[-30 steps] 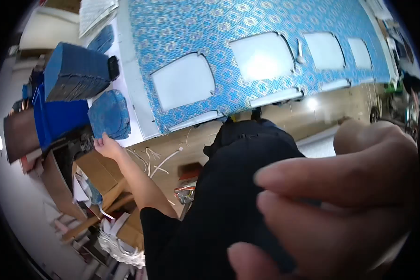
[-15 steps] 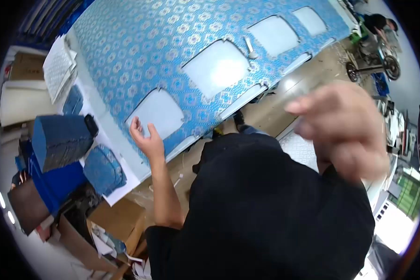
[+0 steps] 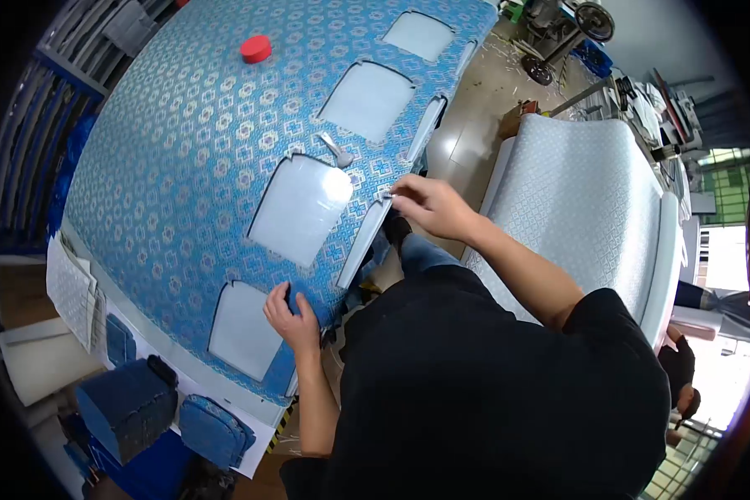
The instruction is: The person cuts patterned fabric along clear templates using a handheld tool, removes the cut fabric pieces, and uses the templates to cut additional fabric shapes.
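Your table [image 3: 296, 208] carries a blue patterned cloth [image 3: 162, 196], its cut-outs baring the pale top to you. On the cloth you have a red disc [image 3: 256, 50] and, between two cut-outs, a metal tool [image 3: 337, 152]. Past its end, a blue stack [image 3: 215, 431] lies on a white board [image 3: 260, 460]. Pale scraps litter your floor [image 3: 472, 112].

White sheets [image 3: 68, 287] are piled at the counter's [image 3: 246, 402] left edge, and a red disc [image 3: 256, 49] is set well in from its near edge.
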Motion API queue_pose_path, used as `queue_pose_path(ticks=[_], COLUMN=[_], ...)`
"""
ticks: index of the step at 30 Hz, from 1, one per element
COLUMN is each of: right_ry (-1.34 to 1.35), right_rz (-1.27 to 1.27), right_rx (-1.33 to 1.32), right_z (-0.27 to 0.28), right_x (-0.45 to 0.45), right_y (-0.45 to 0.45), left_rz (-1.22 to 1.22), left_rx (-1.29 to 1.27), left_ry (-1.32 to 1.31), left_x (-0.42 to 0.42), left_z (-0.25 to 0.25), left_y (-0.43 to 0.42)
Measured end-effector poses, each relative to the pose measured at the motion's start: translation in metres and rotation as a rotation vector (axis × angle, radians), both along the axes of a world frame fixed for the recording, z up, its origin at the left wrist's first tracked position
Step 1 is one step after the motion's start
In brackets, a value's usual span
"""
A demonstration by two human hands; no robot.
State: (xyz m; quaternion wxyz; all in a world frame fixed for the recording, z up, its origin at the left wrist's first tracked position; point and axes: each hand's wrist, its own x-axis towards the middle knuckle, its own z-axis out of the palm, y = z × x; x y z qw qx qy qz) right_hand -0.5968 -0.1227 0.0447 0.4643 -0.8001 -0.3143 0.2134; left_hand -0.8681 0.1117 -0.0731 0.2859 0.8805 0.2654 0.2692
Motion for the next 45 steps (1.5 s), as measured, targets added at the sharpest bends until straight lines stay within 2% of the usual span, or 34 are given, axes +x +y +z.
queue_pose_path(ticks=[2,5,6,9,10,12,14,17,18,19,20,23,25,26,27,30,33,34,37,41,43,45], right_ry=[-0.132,-0.248,-0.232,-0.232,-0.322,-0.306,-0.305,-0.225,-0.078,0.065,0.083,0.083,0.140,0.121,0.098,0.197,0.131,0.172,0.150,-0.057,-0.149,-0.177], right_rz=[0.025,-0.032,-0.020,0.076,0.168,0.217,0.315,0.532,0.490,0.448,0.380,0.224,0.267,0.282,0.292,0.406,0.501,0.509,0.507,0.494,0.501,0.428], right_rx=[-0.136,-0.315,-0.334,-0.343,-0.265,-0.272,-0.244,-0.184,-0.173,-0.169,-0.133,-0.013,-0.225,-0.170,-0.118,-0.087,-0.079,-0.164,-0.135,-0.339,-0.576,-0.594], right_z=[-0.018,-0.048,-0.051,-0.077,-0.087,-0.103,-0.106,-0.108,-0.116,-0.118,-0.120,-0.092,-0.068,-0.074,-0.082,-0.092,-0.086,-0.075,-0.084,-0.085,-0.044,-0.052], right_x=[0.027,0.061,0.070,0.093,0.099,0.103,0.114,0.131,0.139,0.150,0.162,0.218,0.250,0.255,0.255,0.234,0.207,0.204,0.204,0.193,0.177,0.165], right_y=[0.032,0.091,0.108,0.136,0.134,0.131,0.140,0.118,0.114,0.108,0.100,0.078,0.081,0.085,0.089,0.101,0.098,0.100,0.111,0.107,0.099,0.093], left_rz=[0.028,0.036,0.011,0.133,0.131,0.419,0.540,0.717,0.746,0.834,0.920,0.988,1.010,0.988,1.010,0.936,0.994,1.001,1.010,0.915,0.905,0.895], left_rx=[-0.027,0.016,0.026,0.049,0.054,-0.118,-0.081,-0.036,-0.031,-0.034,-0.042,-0.188,-0.175,-0.164,-0.156,-0.656,-0.541,-0.539,-0.504,-0.482,-0.461,-0.476], left_ry=[0.086,0.068,0.085,0.144,0.159,0.048,0.102,0.326,0.332,0.481,0.630,0.642,0.691,0.659,0.653,0.276,0.205,0.193,0.136,0.090,0.138,0.173], left_x=[0.003,0.004,0.000,0.002,0.007,0.018,0.031,0.052,0.059,0.066,0.072,0.070,0.071,0.045,0.043,0.043,0.048,0.047,0.048,0.045,0.048,0.055], left_z=[0.002,-0.002,-0.003,-0.004,-0.004,-0.006,-0.004,-0.005,0.000,0.003,0.007,0.006,0.015,-0.008,-0.001,0.009,-0.001,-0.002,-0.010,-0.011,-0.008,0.004], left_y=[-0.004,-0.008,-0.008,-0.014,-0.022,-0.032,-0.035,-0.033,-0.030,-0.027,-0.023,-0.009,-0.003,0.019,0.019,0.033,0.035,0.033,0.030,0.022,0.020,0.012])
